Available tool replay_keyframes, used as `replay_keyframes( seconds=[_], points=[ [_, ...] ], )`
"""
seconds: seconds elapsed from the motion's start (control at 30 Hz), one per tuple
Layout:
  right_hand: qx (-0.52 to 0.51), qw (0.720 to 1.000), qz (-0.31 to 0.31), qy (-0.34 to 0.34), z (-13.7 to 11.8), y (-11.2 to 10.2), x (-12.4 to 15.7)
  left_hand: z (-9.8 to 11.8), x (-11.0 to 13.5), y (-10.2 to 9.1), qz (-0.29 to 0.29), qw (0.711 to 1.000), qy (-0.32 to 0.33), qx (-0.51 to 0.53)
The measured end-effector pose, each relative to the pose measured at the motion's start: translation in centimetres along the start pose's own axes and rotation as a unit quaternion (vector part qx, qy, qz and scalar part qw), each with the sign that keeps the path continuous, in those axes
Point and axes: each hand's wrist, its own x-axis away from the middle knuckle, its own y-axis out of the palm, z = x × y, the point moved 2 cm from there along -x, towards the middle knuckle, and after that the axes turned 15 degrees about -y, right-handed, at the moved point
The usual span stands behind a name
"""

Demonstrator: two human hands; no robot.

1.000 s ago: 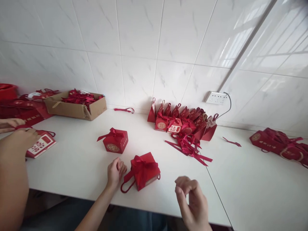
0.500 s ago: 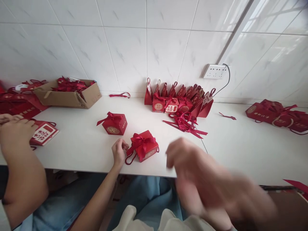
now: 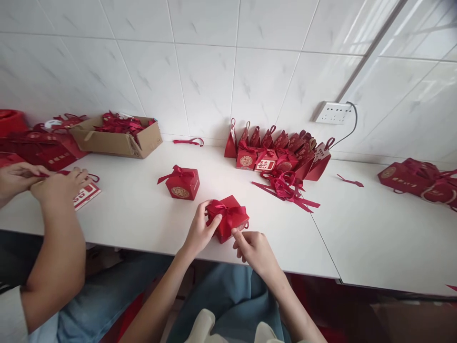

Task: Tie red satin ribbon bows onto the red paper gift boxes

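Observation:
A red gift box (image 3: 233, 204) with a ribbon bow stands on the white table close in front of me. My left hand (image 3: 202, 227) grips its left side, fingers behind and thumb against the bow. At the box's lower right edge, my right hand (image 3: 256, 248) has its thumb and fingers pinched together. What that pinch holds, if anything, is too small to make out. Part of a cord loop shows on the box's right side. A second red box (image 3: 183, 183) with a tied bow stands a little farther back to the left.
Several upright red boxes (image 3: 246, 159) line the wall, with a pile of loose ribbons (image 3: 285, 186) before them. A cardboard box (image 3: 114, 144) holds more ribbons. On the left, a co-worker's hands (image 3: 53, 183) handle a red box (image 3: 86, 194). More red boxes (image 3: 410, 178) lie right.
My right hand has come in from the right to the gift box. My left hand has moved from beside the box onto its side. The view has shifted slightly.

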Motion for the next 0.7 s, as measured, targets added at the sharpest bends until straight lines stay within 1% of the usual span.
replay_keyframes(
  seconds=[0.07, 0.2, 0.3, 0.37, 0.43, 0.53, 0.7],
  points=[
    [-0.032, 0.999, -0.02, 0.021, 0.0, 0.6, 0.0, 0.0, 0.2, 0.1, 0.017, 1.0, 0.006, -0.024],
    [-0.084, 0.996, -0.016, -0.003, 0.5, 0.9, -0.1, 0.1, 0.4, -0.1, 0.016, 0.998, 0.017, -0.051],
    [-0.15, 0.988, -0.028, -0.028, 0.9, 0.2, -0.1, 0.2, 0.6, -0.5, 0.003, 0.999, 0.012, -0.047],
    [-0.189, 0.981, -0.017, -0.029, 1.2, -0.6, -0.3, 0.2, 0.5, -0.7, -0.011, 0.999, 0.008, -0.044],
    [-0.246, 0.969, 0.024, -0.016, 1.8, -1.5, -0.6, 0.2, 0.4, -0.8, -0.022, 0.999, 0.007, -0.049],
    [-0.343, 0.931, 0.123, -0.005, 2.6, -2.8, -1.3, 0.2, 0.1, -0.9, -0.027, 0.998, 0.007, -0.063],
    [-0.397, 0.881, 0.256, -0.034, 2.8, -5.9, -1.6, 0.4, -0.1, -1.1, -0.028, 0.996, -0.002, -0.084]
  ],
)
